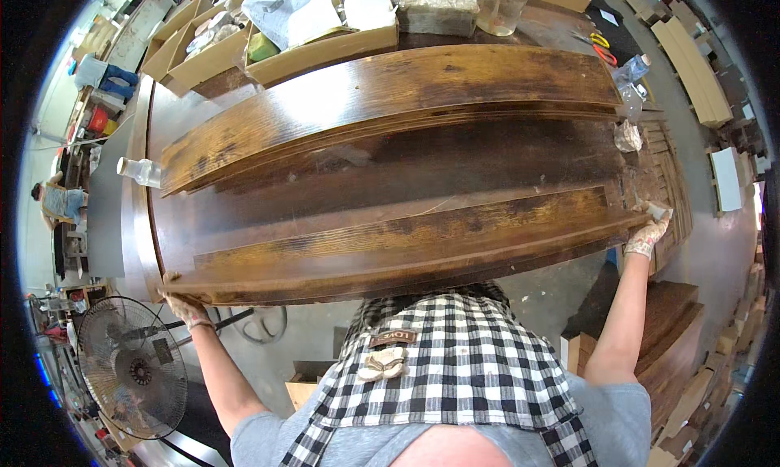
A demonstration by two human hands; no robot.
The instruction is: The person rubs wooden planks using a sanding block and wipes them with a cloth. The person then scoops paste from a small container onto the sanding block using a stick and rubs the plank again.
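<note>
A long dark-brown wood-grain board (406, 273) spans the near edge of the table, tilted, held at both ends. My left hand (188, 311), in a patterned glove, is closed on its left end. At the right end, my right hand (646, 238), gloved alike, grips the board; something white, perhaps a cloth, shows at its fingers. Just beyond the held board a flat wood-grain strip (422, 230) lies on the dark tabletop (455, 158). Farther back rests a stack of similar long boards (390, 83). The fingertips under the held board are partly hidden.
Open cardboard boxes (325, 54) with wrapped goods, a wrapped block (439, 10) and a clear jug (502, 8) line the back. Bottles stand left (142, 172) and right (632, 73), near scissors (602, 50). A standing fan (134, 369) is at lower left. Two people are far left.
</note>
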